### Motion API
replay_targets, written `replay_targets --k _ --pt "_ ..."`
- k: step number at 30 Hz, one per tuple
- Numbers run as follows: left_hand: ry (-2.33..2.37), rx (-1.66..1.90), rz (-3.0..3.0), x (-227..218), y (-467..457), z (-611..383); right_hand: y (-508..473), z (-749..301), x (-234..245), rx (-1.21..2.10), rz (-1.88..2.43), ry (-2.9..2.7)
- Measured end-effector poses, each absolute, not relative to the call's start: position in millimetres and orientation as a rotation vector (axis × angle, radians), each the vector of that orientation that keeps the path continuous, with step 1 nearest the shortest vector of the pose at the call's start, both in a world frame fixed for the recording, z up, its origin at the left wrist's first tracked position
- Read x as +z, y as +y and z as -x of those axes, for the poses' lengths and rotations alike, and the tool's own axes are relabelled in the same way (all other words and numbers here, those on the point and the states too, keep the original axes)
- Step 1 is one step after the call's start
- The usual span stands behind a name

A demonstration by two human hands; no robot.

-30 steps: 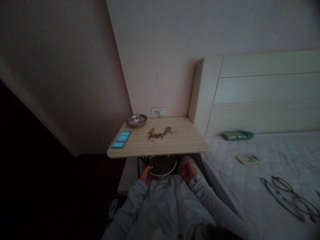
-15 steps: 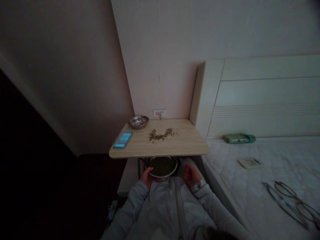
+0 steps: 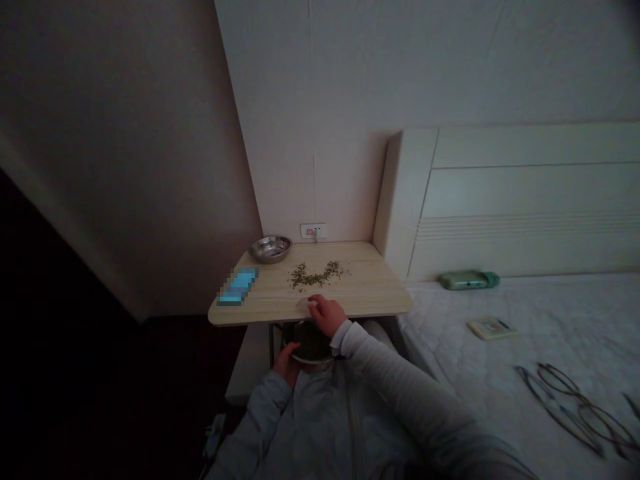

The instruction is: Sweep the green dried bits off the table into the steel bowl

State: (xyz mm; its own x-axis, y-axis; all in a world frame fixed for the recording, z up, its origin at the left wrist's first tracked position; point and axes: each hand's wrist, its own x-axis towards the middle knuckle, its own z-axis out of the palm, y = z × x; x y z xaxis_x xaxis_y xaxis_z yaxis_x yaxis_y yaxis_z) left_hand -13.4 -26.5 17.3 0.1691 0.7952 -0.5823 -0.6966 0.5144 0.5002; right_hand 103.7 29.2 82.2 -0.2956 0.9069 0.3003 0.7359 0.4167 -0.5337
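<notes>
A steel bowl [image 3: 306, 347] filled with dark green bits rests on my lap just under the table's front edge. My left hand [image 3: 284, 363] grips its left rim. My right hand [image 3: 326, 313] has come up over the bowl onto the front of the light wooden table [image 3: 370, 293], fingers curled, with something small and pale at the fingertips that I cannot make out. A little pile of the same green bits [image 3: 315, 274] lies spread in the middle of the tabletop, just beyond that hand.
An empty steel bowl [image 3: 271, 248] sits at the table's back left, a blue phone [image 3: 237, 287] near the left edge, a wall socket [image 3: 313, 231] behind. To the right is a bed with a green case [image 3: 467, 280], a small card [image 3: 492, 328] and wire hangers [image 3: 575, 400].
My right hand has risen from beside the bowl on my lap and reached onto the table's front edge. The left hand stays on the bowl's rim.
</notes>
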Motion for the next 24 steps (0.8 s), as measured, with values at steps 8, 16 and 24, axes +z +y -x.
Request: replay_targets --k 8,16,24 --pt "0.932 1.063 -0.155 22.9 -29.8 12.6 45.1 -104.0 76.8 0.182 1.626 -2.198" --pt "0.898 1.037 -0.185 18.6 -28.6 14.1 69.8 -142.6 74.5 0.174 1.783 -2.1" --pt "0.923 1.026 -0.153 20.7 -29.1 14.1 86.7 -177.7 72.1 0.177 1.886 -1.999"
